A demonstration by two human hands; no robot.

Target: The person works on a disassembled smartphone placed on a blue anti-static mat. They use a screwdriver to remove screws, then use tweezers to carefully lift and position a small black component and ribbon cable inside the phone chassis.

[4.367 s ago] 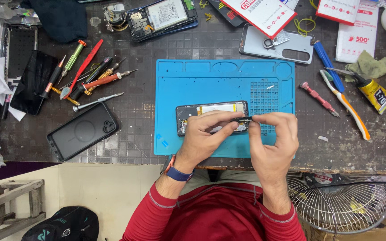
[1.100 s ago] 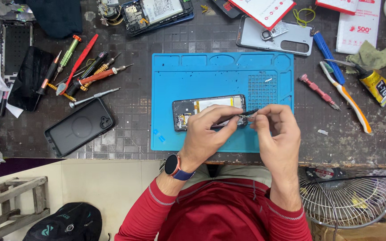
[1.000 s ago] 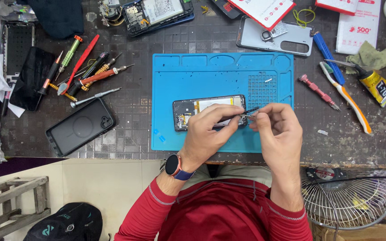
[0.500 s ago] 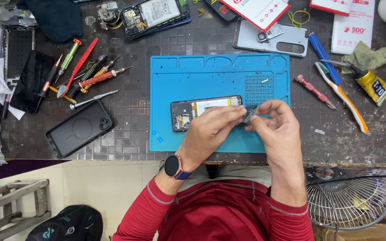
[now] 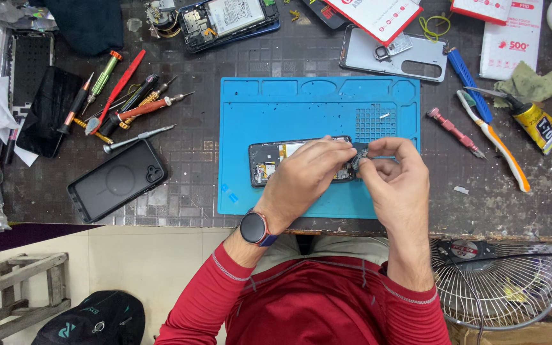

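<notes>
Head view:
Opened phone: a dark smartphone with its back cover off (image 5: 269,163) lies flat on the lower middle of the blue silicone repair mat (image 5: 276,108), partly hidden under both hands.
Left hand: the left hand (image 5: 305,179) lies over the phone's middle, fingers (image 5: 337,148) drawn together towards its right end; what they pinch cannot be told.
Right hand: the right hand (image 5: 397,185) sits at the phone's right end, fingers (image 5: 384,145) clenched on a small dark grey part (image 5: 360,158), touching the left fingertips.
Desk: a dark tiled desk (image 5: 199,147) carries the mat.
Left of mat: a black phone case (image 5: 117,180) lies near a heap of red, green and black screwdrivers (image 5: 122,105).
Right of mat: a small red screwdriver (image 5: 452,131), an orange and white toothbrush (image 5: 496,144) and a yellow glue tube (image 5: 536,122).
Above mat: a silver phone back cover (image 5: 394,62) and another opened phone (image 5: 228,19).
</notes>
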